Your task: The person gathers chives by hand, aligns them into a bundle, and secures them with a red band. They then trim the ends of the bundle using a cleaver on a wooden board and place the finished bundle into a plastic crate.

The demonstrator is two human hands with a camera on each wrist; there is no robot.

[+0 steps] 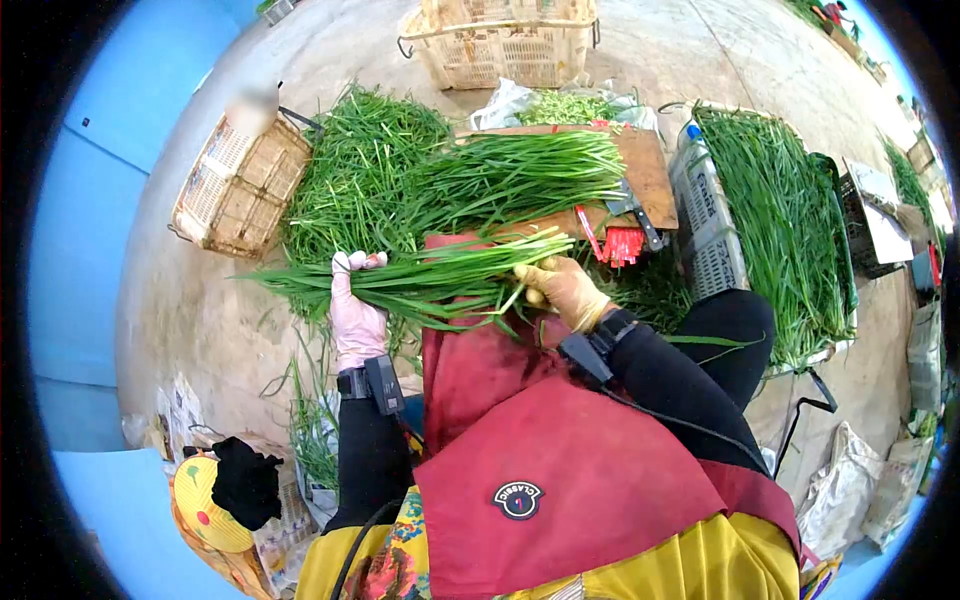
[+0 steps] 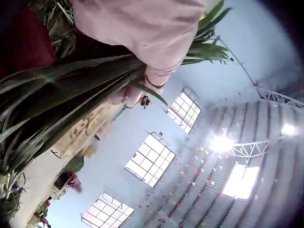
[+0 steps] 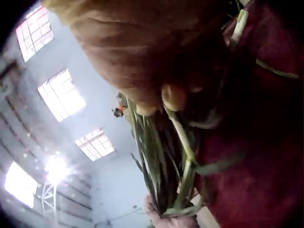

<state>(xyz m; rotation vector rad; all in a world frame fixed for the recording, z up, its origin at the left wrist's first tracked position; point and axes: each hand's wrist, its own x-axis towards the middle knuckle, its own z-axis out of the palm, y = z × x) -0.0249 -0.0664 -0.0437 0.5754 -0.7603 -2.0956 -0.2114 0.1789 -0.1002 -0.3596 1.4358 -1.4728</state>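
Note:
A bunch of long green stalks (image 1: 440,280) lies across the front of the red apron, pale ends to the right. The left hand (image 1: 358,310), in a pale pink glove, grips its leafy part; in the left wrist view that hand (image 2: 142,38) has leaves (image 2: 61,104) passing through it. The right hand (image 1: 568,290), in a yellowish glove, holds the bunch near the pale ends. In the right wrist view, thumb and fingertips of the right hand (image 3: 128,57) pinch a single stalk (image 3: 183,137) beside the others.
Beyond the hands, more stalks (image 1: 530,165) lie on a wooden board (image 1: 645,165) with a knife (image 1: 640,215) and red ties (image 1: 623,246). A loose green heap (image 1: 360,160) is at left, a filled crate (image 1: 708,215) at right, and empty crates (image 1: 245,185) stand around.

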